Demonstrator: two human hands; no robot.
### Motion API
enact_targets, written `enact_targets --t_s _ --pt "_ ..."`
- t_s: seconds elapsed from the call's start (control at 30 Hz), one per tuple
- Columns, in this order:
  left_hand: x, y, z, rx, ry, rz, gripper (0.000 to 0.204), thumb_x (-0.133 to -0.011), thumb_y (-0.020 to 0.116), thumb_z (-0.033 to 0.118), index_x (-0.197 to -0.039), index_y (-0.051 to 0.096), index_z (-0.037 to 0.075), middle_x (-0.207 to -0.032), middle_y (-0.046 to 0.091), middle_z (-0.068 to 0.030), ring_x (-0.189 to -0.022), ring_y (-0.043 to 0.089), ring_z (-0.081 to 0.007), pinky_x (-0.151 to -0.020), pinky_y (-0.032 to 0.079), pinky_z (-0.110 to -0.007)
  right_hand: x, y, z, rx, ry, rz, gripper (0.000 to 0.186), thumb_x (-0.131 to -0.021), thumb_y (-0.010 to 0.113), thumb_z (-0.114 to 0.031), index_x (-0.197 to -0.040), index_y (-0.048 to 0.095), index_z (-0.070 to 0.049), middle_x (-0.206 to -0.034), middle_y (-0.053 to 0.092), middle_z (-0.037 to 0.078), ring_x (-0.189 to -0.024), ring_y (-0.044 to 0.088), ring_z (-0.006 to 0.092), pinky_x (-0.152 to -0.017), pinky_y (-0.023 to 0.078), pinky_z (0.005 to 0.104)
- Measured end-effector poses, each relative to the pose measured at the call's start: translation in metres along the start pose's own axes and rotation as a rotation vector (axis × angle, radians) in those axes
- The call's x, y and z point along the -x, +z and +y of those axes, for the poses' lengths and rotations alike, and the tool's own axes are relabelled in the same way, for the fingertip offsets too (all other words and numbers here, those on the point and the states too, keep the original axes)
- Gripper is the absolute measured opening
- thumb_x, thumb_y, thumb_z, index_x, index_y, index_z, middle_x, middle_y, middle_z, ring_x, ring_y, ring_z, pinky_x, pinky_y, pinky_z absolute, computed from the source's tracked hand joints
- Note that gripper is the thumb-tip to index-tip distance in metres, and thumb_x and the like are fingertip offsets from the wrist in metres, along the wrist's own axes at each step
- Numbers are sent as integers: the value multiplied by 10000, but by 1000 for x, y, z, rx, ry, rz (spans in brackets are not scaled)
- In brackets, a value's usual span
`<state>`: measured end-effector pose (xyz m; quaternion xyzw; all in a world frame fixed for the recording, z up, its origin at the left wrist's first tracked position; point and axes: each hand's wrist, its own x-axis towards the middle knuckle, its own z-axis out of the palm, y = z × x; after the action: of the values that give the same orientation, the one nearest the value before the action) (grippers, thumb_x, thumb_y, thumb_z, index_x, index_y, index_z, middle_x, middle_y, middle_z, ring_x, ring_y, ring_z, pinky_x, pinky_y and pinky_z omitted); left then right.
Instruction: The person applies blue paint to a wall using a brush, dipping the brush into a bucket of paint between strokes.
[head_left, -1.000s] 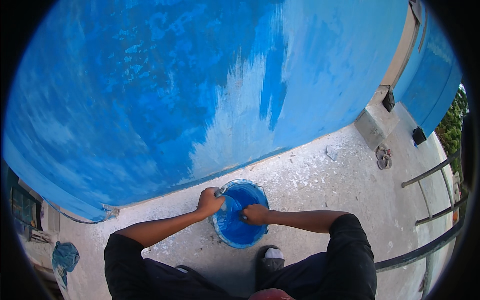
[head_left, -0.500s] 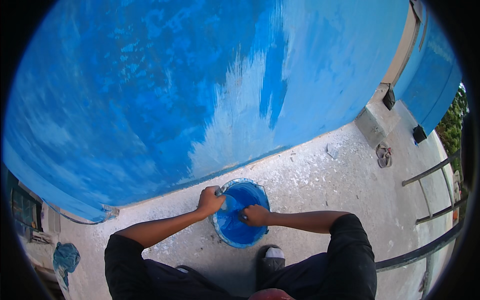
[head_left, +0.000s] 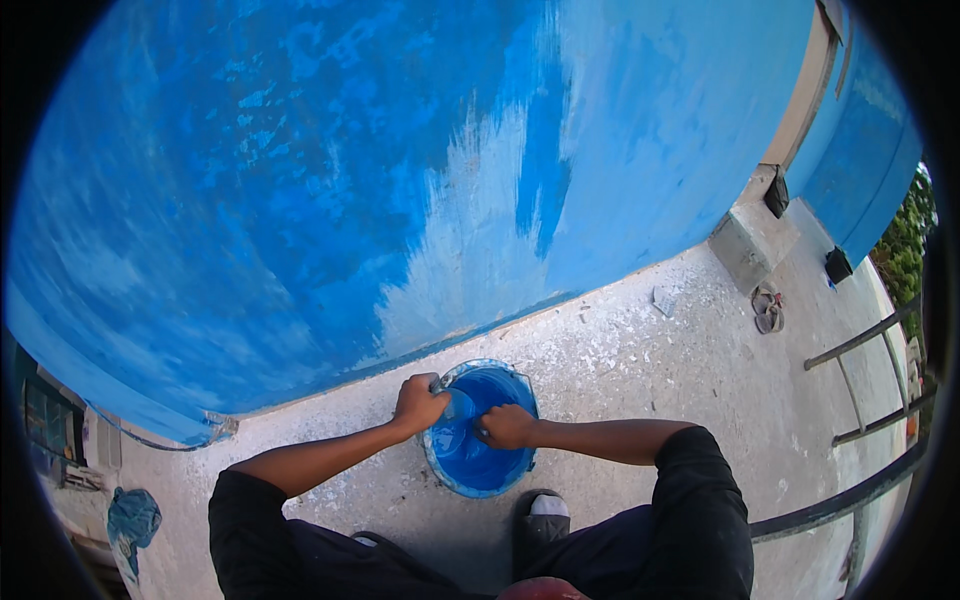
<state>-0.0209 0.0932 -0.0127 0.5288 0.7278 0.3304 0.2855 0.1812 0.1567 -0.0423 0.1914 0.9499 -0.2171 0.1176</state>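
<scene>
One bucket (head_left: 478, 490) stands on the floor (head_left: 620, 400), near the wall (head_left: 480, 210). The left hand (head_left: 421, 403) is closed at its left rim, the right hand (head_left: 508, 427) closed over its opening; what either grips, I cannot tell. Sandals (head_left: 768, 311) lie well off to the right.

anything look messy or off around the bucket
Pale flakes are scattered over the floor near the bucket, thickest along the wall, perhaps chipped paint or plaster. The wall's blue looks uneven too, with a ragged pale patch.
</scene>
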Motion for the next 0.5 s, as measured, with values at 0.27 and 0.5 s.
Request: enact_targets --t_s 0.27,0.5 --pt "0 -1 2 6 -12 -19 232 -697 627 180 -665 535 -30 -622 539 -225 -594 565 -359 -569 412 -447 -2 20 13 -372 -122 -101 315 -913 565 -314 -1112 678 -97 -968 696 156 -856 660 343 -817 516 418" --pt "1 -1 2 -1 15 -4 224 -698 628 170 -667 534 -31 -622 539 -222 -594 566 -348 -571 407 -450 -1 -3 7 -337 -40 -98 315 -908 567 -330 -1102 690 -114 -935 700 167 -858 667 336 -825 514 427"
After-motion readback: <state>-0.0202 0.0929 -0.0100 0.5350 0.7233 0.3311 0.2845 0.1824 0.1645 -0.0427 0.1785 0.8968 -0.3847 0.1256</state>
